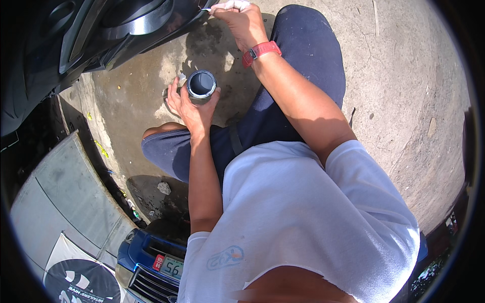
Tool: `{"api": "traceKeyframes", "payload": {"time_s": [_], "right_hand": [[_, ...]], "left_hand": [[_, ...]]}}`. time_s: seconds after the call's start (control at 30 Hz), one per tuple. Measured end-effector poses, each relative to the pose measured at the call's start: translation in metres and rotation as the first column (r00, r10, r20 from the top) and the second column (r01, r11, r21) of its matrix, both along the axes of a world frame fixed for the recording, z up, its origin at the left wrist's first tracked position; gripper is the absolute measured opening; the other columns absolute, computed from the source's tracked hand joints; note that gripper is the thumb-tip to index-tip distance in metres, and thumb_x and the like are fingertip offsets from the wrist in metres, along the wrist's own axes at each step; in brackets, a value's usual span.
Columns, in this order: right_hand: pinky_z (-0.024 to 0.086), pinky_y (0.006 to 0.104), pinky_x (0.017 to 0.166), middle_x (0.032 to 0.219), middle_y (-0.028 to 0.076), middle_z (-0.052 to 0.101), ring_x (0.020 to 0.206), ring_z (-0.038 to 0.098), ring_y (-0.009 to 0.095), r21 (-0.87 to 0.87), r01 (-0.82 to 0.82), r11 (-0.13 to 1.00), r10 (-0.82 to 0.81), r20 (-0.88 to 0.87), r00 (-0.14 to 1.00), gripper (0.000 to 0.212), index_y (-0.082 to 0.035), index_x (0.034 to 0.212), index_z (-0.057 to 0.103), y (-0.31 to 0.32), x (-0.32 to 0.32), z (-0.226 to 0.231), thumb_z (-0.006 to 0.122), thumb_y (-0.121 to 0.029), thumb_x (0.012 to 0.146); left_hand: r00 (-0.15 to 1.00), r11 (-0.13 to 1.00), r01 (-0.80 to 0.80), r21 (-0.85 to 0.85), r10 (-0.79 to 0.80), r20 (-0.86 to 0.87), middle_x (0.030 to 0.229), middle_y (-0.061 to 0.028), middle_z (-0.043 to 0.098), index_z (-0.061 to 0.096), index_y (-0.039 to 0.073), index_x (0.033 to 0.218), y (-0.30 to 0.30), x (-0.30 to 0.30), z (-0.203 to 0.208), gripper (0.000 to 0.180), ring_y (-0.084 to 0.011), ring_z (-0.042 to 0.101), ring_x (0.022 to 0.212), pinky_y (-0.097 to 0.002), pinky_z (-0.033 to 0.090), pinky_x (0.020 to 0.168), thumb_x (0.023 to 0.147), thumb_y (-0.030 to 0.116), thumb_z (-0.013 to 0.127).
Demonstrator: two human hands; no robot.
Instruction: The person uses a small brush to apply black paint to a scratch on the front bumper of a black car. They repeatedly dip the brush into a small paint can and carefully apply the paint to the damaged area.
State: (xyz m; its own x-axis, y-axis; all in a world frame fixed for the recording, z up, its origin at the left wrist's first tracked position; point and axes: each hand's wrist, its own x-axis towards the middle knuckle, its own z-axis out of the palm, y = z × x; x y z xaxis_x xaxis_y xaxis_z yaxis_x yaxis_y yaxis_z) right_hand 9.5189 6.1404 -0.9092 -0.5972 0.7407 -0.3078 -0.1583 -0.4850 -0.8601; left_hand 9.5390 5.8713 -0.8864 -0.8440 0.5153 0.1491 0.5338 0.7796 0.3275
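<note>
My left hand (194,107) is wrapped round an open cylindrical can (201,84), thumb on its right side and fingers on its left. The can is dark inside, with a pale, smeared rim. Farther up, my right hand (246,24) reaches to the lower edge of a dark car bumper (146,25). Its fingers are closed, partly cut off by the top edge of the picture and washed out by sunlight. A small white tip pokes out from them beside the bumper; its kind cannot be made out. A red watch (261,51) is on my right wrist.
I am low over a stained concrete floor (399,96), knees bent. A small stone (164,188) lies on the ground at the left. Behind me are a blue car (151,262), a grey panelled surface (65,171) and a black-and-white banner (83,280).
</note>
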Motion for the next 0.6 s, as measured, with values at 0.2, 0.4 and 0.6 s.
{"api": "traceKeyframes", "payload": {"time_s": [0.2,0.4,0.6], "right_hand": [[0.049,0.0265,0.063,0.082,0.001,0.076,0.069,0.064,0.007,0.009,-0.005,1.0,0.005,-0.016,1.0,0.012,-0.001,0.098,0.087,-0.0001,0.0016,0.0037,0.091,-0.007,0.089],[0.049,0.0263,0.061,0.082,0.001,0.076,0.068,0.064,0.007,-0.022,-0.009,1.0,0.008,-0.018,1.0,0.012,-0.001,0.098,0.087,-0.0006,0.0014,0.0046,0.091,-0.007,0.089],[0.05,0.0261,0.062,0.082,0.001,0.077,0.068,0.065,0.007,-0.011,0.002,1.0,-0.002,0.014,1.0,0.01,-0.001,0.097,0.087,-0.0011,0.0023,0.0082,0.091,-0.006,0.089]], "left_hand": [[1.0,1.0,0.002,0.004,-0.002,0.0,0.168,-0.0201,0.056,0.074,0.0,0.134,0.0001,-0.0009,-0.0006,0.085,-0.0457,0.04,0.163,-0.0648,0.024,0.138,0.067,0.041,0.107],[1.0,1.0,0.003,-0.011,-0.003,0.005,0.169,-0.0203,0.054,0.074,0.0,0.135,0.0003,-0.0007,0.0014,0.086,-0.0459,0.039,0.163,-0.0643,0.026,0.137,0.067,0.042,0.108],[1.0,0.999,0.006,-0.035,-0.006,0.002,0.171,-0.0206,0.052,0.074,0.0,0.136,-0.0005,-0.0006,0.0009,0.087,-0.0463,0.038,0.164,-0.0639,0.028,0.137,0.069,0.042,0.108]]}}
